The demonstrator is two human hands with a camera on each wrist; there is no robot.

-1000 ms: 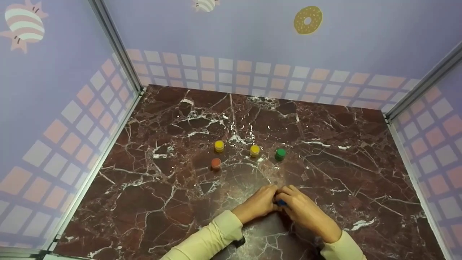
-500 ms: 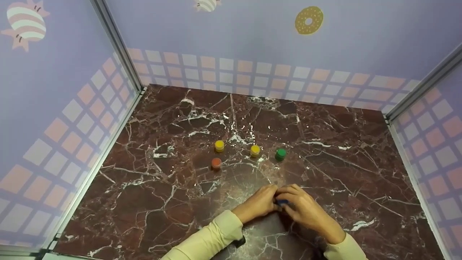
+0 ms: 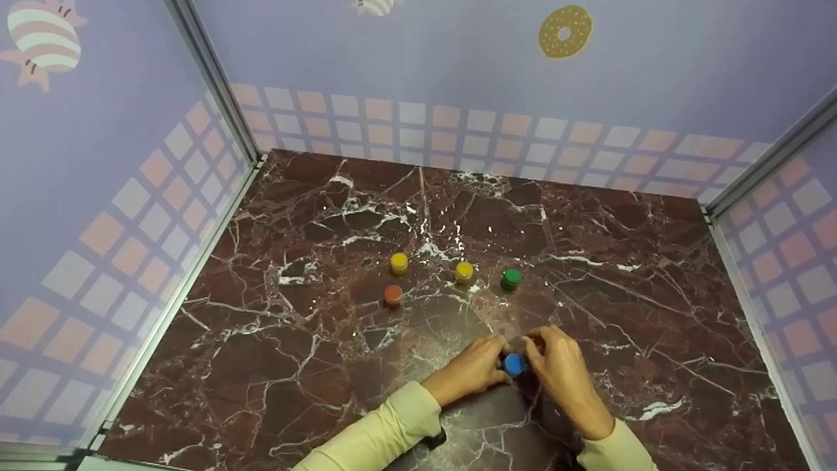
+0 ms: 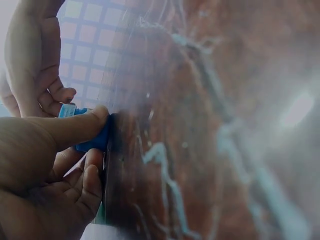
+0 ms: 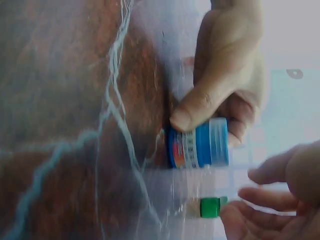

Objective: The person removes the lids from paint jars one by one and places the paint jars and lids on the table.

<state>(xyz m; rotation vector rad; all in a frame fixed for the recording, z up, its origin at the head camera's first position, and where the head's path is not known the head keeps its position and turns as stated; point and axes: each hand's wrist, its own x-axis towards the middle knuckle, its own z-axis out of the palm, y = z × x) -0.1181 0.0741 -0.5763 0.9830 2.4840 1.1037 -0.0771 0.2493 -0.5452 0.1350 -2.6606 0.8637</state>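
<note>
A small blue paint jar [image 3: 514, 364] stands upright on the marble-patterned table near its front. My left hand [image 3: 474, 366] grips it from the left, thumb on its side in the right wrist view. There the jar [image 5: 200, 144] shows a printed label and a ribbed, translucent cap on top. Just right of the jar is my right hand [image 3: 563, 369], its fingers loosely bent and apart from the cap. The right wrist view shows nothing between the fingers of that hand [image 5: 280, 195]. In the left wrist view, the left hand [image 4: 45, 160] covers part of the jar [image 4: 95, 142].
Farther back on the table stand two yellow jars [image 3: 399, 263] [image 3: 464, 272], a green jar [image 3: 511, 279] and an orange-red jar [image 3: 393, 296]. Patterned panels [image 3: 418, 72] enclose the table at the back and both sides.
My right hand has come off the top of the blue jar and moved slightly right, uncovering the cap. The left hand keeps its grip in nearly the same place.
</note>
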